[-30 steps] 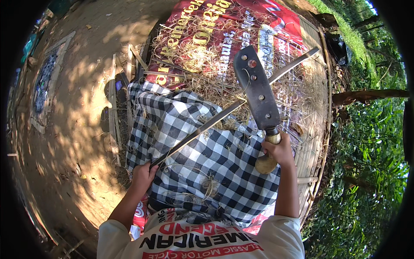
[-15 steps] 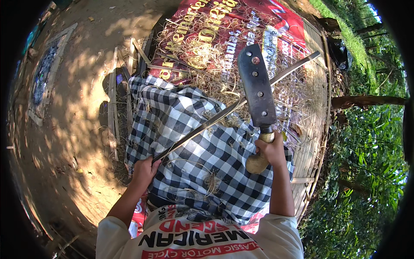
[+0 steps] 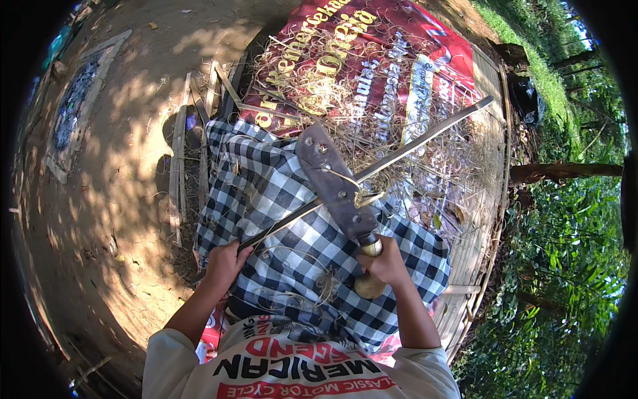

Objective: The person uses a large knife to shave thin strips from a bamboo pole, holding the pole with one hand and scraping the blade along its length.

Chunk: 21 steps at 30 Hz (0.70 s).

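Observation:
My left hand (image 3: 228, 263) is closed round the near end of a long, narrow strip that looks like split bamboo (image 3: 432, 135). The strip slants away to the far right over my lap. In my right hand (image 3: 387, 261) is the wooden handle of a broad cleaver-like knife (image 3: 339, 189), its dark blade pierced by a row of holes. The blade lies across the middle of the strip, tilted toward the far left. A thin curled shaving (image 3: 367, 198) clings by the blade's right edge. Black and white checked cloth (image 3: 286, 179) covers my lap under both.
A red printed banner (image 3: 312, 23) spreads ahead, strewn with curly shavings (image 3: 299, 73). It lies over a slatted bamboo platform (image 3: 488, 86). Wooden bars (image 3: 181, 159) stand at the left above bare soil (image 3: 133, 219). A trunk (image 3: 565, 172) and green plants (image 3: 551, 266) border the right.
My right hand has drawn the knife left and nearer to me, and the blade tilts further left. A curled shaving now shows at the blade. My left hand keeps its hold on the strip.

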Tool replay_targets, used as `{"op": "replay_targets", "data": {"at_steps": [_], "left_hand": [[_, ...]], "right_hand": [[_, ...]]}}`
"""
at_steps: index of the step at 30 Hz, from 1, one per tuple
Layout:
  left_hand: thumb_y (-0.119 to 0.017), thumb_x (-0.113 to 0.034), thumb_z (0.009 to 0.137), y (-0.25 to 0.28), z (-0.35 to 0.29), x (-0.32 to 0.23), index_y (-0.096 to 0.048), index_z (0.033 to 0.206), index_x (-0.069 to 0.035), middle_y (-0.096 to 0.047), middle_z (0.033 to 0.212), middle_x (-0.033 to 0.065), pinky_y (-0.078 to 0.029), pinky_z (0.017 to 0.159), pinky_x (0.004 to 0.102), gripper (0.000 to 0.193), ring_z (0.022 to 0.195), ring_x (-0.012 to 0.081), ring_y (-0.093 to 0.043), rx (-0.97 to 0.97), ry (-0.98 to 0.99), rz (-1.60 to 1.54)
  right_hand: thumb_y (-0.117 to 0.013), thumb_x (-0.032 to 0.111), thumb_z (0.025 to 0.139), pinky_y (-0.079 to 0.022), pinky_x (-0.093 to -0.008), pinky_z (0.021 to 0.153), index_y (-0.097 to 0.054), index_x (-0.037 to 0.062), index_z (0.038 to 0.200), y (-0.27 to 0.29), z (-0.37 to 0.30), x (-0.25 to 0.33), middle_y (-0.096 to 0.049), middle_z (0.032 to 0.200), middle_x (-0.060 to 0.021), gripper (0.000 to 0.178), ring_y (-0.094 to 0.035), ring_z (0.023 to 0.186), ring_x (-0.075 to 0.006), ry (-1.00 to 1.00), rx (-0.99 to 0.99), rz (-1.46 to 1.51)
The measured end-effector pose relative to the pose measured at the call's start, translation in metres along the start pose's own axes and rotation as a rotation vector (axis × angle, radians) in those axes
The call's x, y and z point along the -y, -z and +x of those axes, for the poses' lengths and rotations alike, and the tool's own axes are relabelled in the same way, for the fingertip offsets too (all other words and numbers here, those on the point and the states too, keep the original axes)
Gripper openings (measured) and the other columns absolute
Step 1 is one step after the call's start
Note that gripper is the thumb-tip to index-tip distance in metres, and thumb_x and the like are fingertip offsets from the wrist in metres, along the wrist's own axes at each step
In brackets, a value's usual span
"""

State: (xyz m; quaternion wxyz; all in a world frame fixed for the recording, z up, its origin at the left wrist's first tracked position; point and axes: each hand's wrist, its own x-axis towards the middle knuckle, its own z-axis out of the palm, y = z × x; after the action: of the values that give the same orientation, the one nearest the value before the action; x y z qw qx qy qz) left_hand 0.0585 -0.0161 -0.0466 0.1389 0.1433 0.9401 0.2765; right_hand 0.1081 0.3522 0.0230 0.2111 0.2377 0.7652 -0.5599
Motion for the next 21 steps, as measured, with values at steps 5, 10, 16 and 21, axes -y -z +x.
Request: {"op": "replay_targets", "data": {"at_steps": [5,10,16,21], "left_hand": [[-0.059,-0.031,0.092,0.000,-0.003,0.000,-0.059,0.080,-0.001,-0.061,0.065,0.0201,-0.047,0.054,0.0458,0.032,0.061,0.0397,-0.062,0.010,0.039,-0.117],[-0.060,-0.023,0.091,0.005,-0.005,0.001,-0.062,0.083,-0.003,-0.062,0.066,0.0185,-0.047,0.054,0.0434,0.022,0.062,0.0376,-0.063,0.010,0.011,-0.129],[-0.063,-0.023,0.091,0.024,-0.002,0.000,-0.065,0.090,-0.002,-0.060,0.068,0.0204,-0.045,0.055,0.0407,0.021,0.063,0.0388,-0.061,0.175,0.044,-0.265],[-0.062,-0.026,0.092,0.032,0.001,0.007,-0.065,0.088,-0.002,-0.059,0.067,0.0214,-0.044,0.055,0.0410,0.024,0.064,0.0410,-0.060,0.238,0.042,-0.327]], "right_hand": [[-0.071,0.009,0.063,-0.049,-0.0346,0.062,-0.062,-0.0057,0.083,-0.024,-0.013,0.020,-0.060,0.066,-0.0114,0.026,-0.060,0.063,-0.0170,0.208,0.105,-0.253],[-0.068,0.008,0.068,-0.048,-0.0315,0.056,-0.063,-0.0051,0.088,-0.001,-0.025,0.011,-0.062,0.067,-0.0075,0.025,-0.058,0.059,-0.0135,0.025,-0.086,0.013],[-0.074,0.008,0.078,-0.046,-0.0268,0.048,-0.058,-0.0008,0.081,0.036,-0.026,0.011,-0.060,0.063,-0.0037,0.018,-0.057,0.052,-0.0103,0.048,-0.310,0.173],[-0.077,0.012,0.080,-0.045,-0.0260,0.047,-0.057,0.0013,0.078,0.071,-0.013,0.028,-0.061,0.064,-0.0040,0.022,-0.057,0.051,-0.0105,0.053,-0.472,0.182]]}}
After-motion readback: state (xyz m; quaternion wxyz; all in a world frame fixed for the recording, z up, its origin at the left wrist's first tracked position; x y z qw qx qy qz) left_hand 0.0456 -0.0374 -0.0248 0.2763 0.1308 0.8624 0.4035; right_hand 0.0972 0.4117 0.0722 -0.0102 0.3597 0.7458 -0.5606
